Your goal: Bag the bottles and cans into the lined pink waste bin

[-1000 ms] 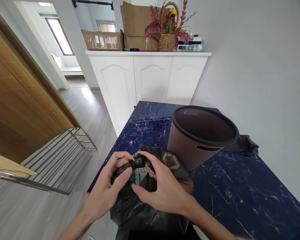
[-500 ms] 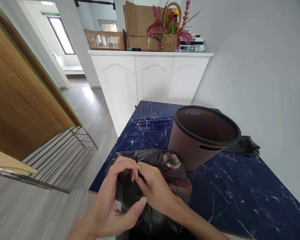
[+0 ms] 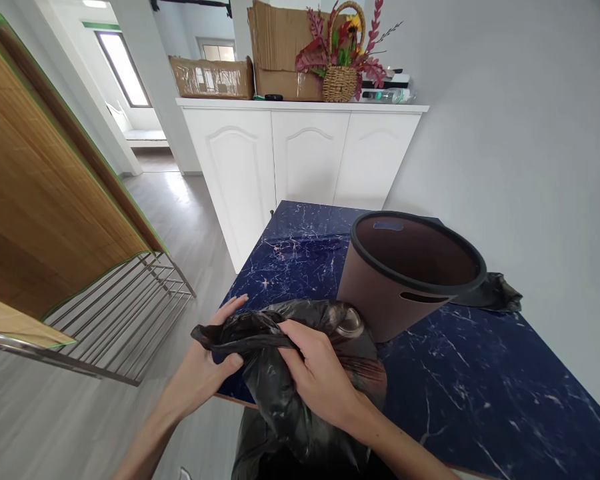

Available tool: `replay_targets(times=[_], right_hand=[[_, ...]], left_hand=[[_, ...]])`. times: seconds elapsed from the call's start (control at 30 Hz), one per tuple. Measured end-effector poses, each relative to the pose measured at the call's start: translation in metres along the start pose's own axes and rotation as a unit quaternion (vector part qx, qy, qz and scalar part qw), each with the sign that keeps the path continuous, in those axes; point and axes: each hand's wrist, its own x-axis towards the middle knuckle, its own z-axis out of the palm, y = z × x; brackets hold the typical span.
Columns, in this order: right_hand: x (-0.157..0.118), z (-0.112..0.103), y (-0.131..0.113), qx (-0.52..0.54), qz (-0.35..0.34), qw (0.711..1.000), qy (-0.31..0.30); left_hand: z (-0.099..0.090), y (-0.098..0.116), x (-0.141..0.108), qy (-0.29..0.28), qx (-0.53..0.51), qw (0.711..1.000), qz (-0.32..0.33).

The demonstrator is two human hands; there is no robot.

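Note:
A filled black garbage bag (image 3: 310, 407) sits at the near edge of the blue marbled table, its thin plastic showing a round, can-like end and reddish shapes inside. My right hand (image 3: 320, 373) pinches the gathered neck of this bag between thumb and fingers. The bunched top of the bag stretches left across my left hand (image 3: 200, 373). That hand is open, with its fingers extended behind the plastic and its thumb apart in front. Just beyond the bag stands a brown trash can (image 3: 375, 287) with a dark rim and a slotted handle; no liner shows in it.
Black plastic (image 3: 497, 293) lies behind the trash can on the blue table (image 3: 460, 387). A metal rack (image 3: 125, 313) with wooden boards stands at left. Beyond the table, a white cabinet (image 3: 240, 153) carries cardboard boxes (image 3: 213, 79) and a flower basket (image 3: 340, 83). A wall runs along the right.
My left hand has moved left and opened out, away from my right hand. The bag's neck now extends leftward as a twisted flap. My right hand keeps its grip nearly in place.

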Motion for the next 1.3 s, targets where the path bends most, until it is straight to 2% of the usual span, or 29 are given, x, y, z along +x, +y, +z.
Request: replay_targets(times=[0.07, 0.13, 0.23, 0.3, 0.37, 0.43, 0.53, 0.6, 0.67, 0.77, 0.9, 1.1, 1.3], right_hand=[[0.001, 0.002, 0.001, 0.004, -0.008, 1.0, -0.006], [0.002, 0.004, 0.002, 0.008, -0.019, 1.0, -0.014], [0.001, 0.004, 0.003, 0.019, -0.013, 0.999, -0.024], [-0.003, 0.001, 0.004, 0.023, 0.023, 0.999, -0.023], [-0.011, -0.005, 0.005, 0.034, 0.065, 0.997, -0.004], [-0.02, -0.012, 0.006, 0.062, 0.088, 0.993, 0.038], [-0.031, -0.024, 0.007, 0.12, 0.097, 0.981, 0.121], [-0.035, -0.03, 0.008, 0.151, 0.089, 0.971, 0.162], [-0.037, -0.036, 0.008, 0.185, 0.07, 0.965, 0.174], [-0.042, -0.044, 0.006, 0.219, 0.047, 0.961, 0.163], [-0.053, -0.052, 0.004, 0.212, 0.046, 0.961, 0.173], [-0.077, -0.051, 0.016, 0.21, 0.091, 0.959, 0.166], [-0.096, -0.044, 0.019, 0.289, 0.175, 0.928, 0.156]], left_hand=[[0.001, -0.003, -0.001, -0.052, 0.002, 0.999, 0.014], [0.008, 0.0, -0.001, -0.06, -0.015, 0.998, 0.011], [0.025, 0.012, 0.0, -0.004, -0.056, 0.998, -0.03], [0.034, 0.021, 0.001, 0.045, -0.097, 0.993, -0.057], [0.037, 0.026, 0.002, 0.081, -0.186, 0.976, -0.078], [0.035, 0.03, 0.004, 0.127, -0.321, 0.934, -0.087], [0.026, 0.033, 0.008, 0.206, -0.501, 0.837, -0.083], [0.019, 0.036, 0.01, 0.217, -0.57, 0.788, -0.076], [0.016, 0.041, 0.011, 0.193, -0.608, 0.767, -0.067], [0.015, 0.047, 0.01, 0.174, -0.621, 0.762, -0.063], [0.019, 0.05, 0.01, 0.199, -0.611, 0.762, -0.075], [0.02, 0.047, 0.013, 0.208, -0.615, 0.756, -0.08], [0.02, 0.045, 0.012, 0.209, -0.602, 0.767, -0.08]])
